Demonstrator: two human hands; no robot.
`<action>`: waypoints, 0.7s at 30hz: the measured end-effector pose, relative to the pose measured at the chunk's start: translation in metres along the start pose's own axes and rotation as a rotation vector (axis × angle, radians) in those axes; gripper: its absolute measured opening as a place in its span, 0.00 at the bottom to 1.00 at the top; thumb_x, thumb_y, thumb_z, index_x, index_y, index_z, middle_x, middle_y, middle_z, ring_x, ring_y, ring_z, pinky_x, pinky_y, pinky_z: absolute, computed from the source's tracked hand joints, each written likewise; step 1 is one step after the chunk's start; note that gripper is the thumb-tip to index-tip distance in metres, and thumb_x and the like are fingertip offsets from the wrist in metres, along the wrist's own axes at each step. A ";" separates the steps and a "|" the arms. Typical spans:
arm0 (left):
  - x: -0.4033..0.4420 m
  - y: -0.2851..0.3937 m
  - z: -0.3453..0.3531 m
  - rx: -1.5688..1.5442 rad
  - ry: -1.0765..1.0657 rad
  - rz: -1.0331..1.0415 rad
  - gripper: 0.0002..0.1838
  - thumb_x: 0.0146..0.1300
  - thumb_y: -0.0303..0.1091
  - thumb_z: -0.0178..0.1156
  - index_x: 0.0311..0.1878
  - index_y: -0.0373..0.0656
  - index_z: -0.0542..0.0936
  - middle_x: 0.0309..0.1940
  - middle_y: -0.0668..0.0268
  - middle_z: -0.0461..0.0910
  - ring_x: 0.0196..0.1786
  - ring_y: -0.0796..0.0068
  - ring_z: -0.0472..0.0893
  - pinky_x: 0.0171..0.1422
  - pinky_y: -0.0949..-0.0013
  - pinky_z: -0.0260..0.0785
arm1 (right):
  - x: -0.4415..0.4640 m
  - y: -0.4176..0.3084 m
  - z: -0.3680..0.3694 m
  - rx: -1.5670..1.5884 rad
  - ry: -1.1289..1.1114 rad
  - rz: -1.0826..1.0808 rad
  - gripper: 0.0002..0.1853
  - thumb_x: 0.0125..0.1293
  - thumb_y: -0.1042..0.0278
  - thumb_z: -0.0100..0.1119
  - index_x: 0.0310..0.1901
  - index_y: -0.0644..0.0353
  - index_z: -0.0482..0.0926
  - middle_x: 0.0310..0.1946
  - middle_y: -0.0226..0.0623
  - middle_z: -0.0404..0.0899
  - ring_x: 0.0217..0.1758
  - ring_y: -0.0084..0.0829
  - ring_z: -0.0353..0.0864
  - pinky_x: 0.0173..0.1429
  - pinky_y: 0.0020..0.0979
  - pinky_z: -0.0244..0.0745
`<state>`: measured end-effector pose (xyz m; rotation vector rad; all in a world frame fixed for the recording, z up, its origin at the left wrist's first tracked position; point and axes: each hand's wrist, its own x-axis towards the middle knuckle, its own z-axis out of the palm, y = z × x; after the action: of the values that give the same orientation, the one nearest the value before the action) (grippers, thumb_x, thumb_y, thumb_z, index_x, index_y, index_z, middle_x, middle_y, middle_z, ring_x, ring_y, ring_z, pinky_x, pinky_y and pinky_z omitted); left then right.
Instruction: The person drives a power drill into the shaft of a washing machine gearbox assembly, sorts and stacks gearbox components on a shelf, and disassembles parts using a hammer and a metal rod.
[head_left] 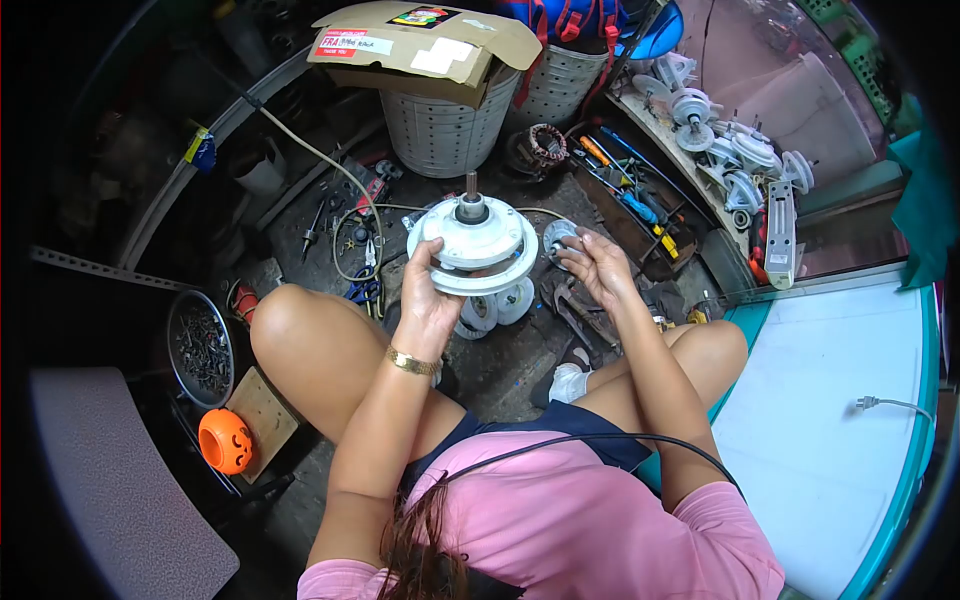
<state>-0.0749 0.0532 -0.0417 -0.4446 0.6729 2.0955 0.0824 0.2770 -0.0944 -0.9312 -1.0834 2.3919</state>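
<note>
My left hand (428, 300) is closed on the rim of a white washing machine gearbox (470, 240), holding it up in front of my knees. Its splined metal shaft (472, 188) points upward, and a gap shows between the upper housing and the lower flange. To the right of the gearbox, my right hand (600, 268) is raised with thumb and fingers drawn together. Whatever is at those fingertips is too small to name. Just behind them on the floor lies a round grey part (560, 236). Below the gearbox are more white round parts (500, 308).
A tool tray (640, 215) with screwdrivers stands at right, beside a shelf of white gearboxes (745, 150). Blue-handled pliers (368, 290) lie on the floor. At left are a metal bowl of screws (202, 348) and an orange pumpkin bucket (226, 441). A cardboard box (420, 50) tops a perforated drum (445, 130).
</note>
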 end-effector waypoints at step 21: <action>-0.001 -0.014 -0.007 0.135 -0.055 0.210 0.28 0.57 0.32 0.59 0.63 0.47 0.66 0.56 0.61 0.72 0.59 0.61 0.74 0.55 0.52 0.75 | -0.035 -0.012 0.104 -0.693 -0.253 -0.581 0.05 0.59 0.81 0.59 0.36 0.69 0.82 0.37 0.37 0.83 0.37 0.27 0.82 0.42 0.25 0.76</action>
<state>-0.0618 0.0552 -0.0507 -0.2484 0.8532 2.2324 0.0362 0.2105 -0.0195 -0.3898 -2.0194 1.6892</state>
